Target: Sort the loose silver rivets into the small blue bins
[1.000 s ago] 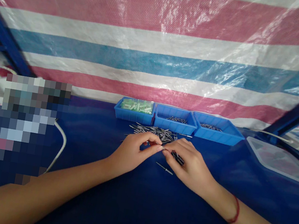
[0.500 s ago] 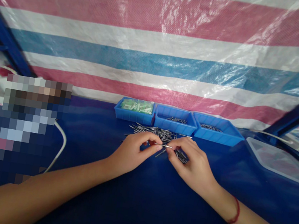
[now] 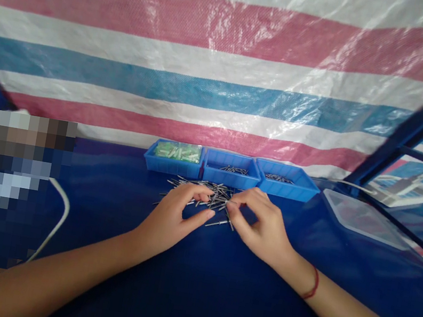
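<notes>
My left hand (image 3: 170, 214) is open over the near left part of the loose rivet pile (image 3: 219, 192), its thumb and forefinger apart with nothing between them. Just across from it, the thumb and forefinger of my right hand (image 3: 261, 223) are pinched together. A small bright metal tip, seemingly the end of a rivet (image 3: 227, 202), shows at those fingertips; the rest of it is hidden. The thin metal rivets lie in a jumble on the blue table, partly covered by both hands. One loose rivet (image 3: 215, 223) lies nearest me, between the hands.
Behind the pile stand three blue bins: a left bin (image 3: 171, 167) with a bag of green-white pieces, a middle bin (image 3: 228, 178) and a right bin (image 3: 291, 191) holding metal pieces. A translucent lid (image 3: 363, 219) lies right. A white cable (image 3: 63, 209) and a blurred-out person are left.
My left hand has let go of the rivet that both hands were holding, and its fingers have parted. My right fingers stay pinched. The whole view has shifted to the right.
</notes>
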Tool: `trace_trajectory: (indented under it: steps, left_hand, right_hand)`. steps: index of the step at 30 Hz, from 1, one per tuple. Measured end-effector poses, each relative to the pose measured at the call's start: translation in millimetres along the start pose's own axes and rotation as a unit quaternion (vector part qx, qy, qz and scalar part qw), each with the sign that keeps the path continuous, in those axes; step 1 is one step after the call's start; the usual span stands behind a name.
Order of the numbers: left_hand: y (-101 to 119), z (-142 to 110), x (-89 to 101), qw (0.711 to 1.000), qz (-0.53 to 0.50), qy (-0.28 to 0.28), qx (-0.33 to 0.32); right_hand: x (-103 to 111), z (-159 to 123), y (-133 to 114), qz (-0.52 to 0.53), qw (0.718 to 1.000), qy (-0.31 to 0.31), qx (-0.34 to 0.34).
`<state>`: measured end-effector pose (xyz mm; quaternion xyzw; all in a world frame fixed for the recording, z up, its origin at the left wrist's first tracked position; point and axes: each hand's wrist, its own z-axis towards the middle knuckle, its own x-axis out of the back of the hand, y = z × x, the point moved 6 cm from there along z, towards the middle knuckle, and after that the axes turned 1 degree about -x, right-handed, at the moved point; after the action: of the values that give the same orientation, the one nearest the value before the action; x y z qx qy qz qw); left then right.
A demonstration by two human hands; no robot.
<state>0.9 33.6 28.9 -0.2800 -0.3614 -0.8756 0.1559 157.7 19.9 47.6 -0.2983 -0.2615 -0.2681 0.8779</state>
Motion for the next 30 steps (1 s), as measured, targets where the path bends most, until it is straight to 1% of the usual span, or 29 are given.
trace_trajectory:
  steps: [1,3,5,6,7,8,10,12,13,15,18,19,21,22,23,25,27,30]
  left_hand:
    - [2,-1,-0.7,1.0,0.02,-0.003,-0.017]
    - [8,-2,-6.1,0.995,0.068,-0.04,-0.056]
    - [11,-5,-13.2,0.986,0.117,-0.089,-0.08]
    - [10,-5,-16.0,0.982,0.136,-0.108,-0.08]
    - [9,-6,-18.0,0.978,0.151,-0.121,-0.073]
    - [7,-6,-19.3,0.976,0.162,-0.13,-0.063]
    - [4,-7,-20.7,0.974,0.171,-0.142,-0.045]
    - [4,-7,-21.5,0.972,0.172,-0.151,-0.048]
    - [5,-7,-21.8,0.971,0.171,-0.155,-0.054]
    - [8,-7,-22.0,0.969,0.171,-0.164,-0.063]
    - [10,-7,-23.0,0.965,0.183,-0.178,-0.062]
    - [11,-7,-23.7,0.963,0.189,-0.182,-0.065]
    - [11,-8,-24.8,0.96,0.203,-0.18,-0.071]
    - [11,-8,-24.9,0.959,0.21,-0.174,-0.073]
    - [11,-9,-24.5,0.96,0.216,-0.165,-0.074]
    - [11,-9,-23.5,0.96,0.224,-0.147,-0.076]
    - [11,-9,-22.3,0.962,0.225,-0.135,-0.08]
    - [12,-8,-18.4,0.974,0.187,-0.108,-0.073]
  right_hand:
    - [8,3,8,-0.011,0.999,0.025,-0.022]
    - [28,7,27,-0.045,0.992,0.088,-0.074]
    - [50,9,50,-0.097,0.976,0.152,-0.123]
    - [60,9,62,-0.127,0.966,0.179,-0.14]
    - [68,9,72,-0.164,0.956,0.19,-0.154]
    - [73,9,83,-0.209,0.945,0.188,-0.169]
    - [76,7,101,-0.286,0.921,0.168,-0.202]
    - [74,4,111,-0.316,0.909,0.155,-0.224]
    - [71,4,111,-0.315,0.91,0.15,-0.223]
    - [62,6,101,-0.289,0.928,0.139,-0.192]
    - [43,11,65,-0.205,0.97,0.091,-0.099]
    - [35,13,52,-0.169,0.981,0.059,-0.069]
    - [16,12,24,-0.098,0.994,-0.042,0.003]
    - [6,9,11,-0.078,0.991,-0.099,0.038]
    - [-2,6,1,-0.071,0.985,-0.143,0.065]
    - [-15,-2,-11,-0.077,0.972,-0.203,0.094]
    - [-24,-8,-14,-0.085,0.966,-0.222,0.097]
    - [-30,-11,-11,-0.06,0.972,-0.211,0.083]
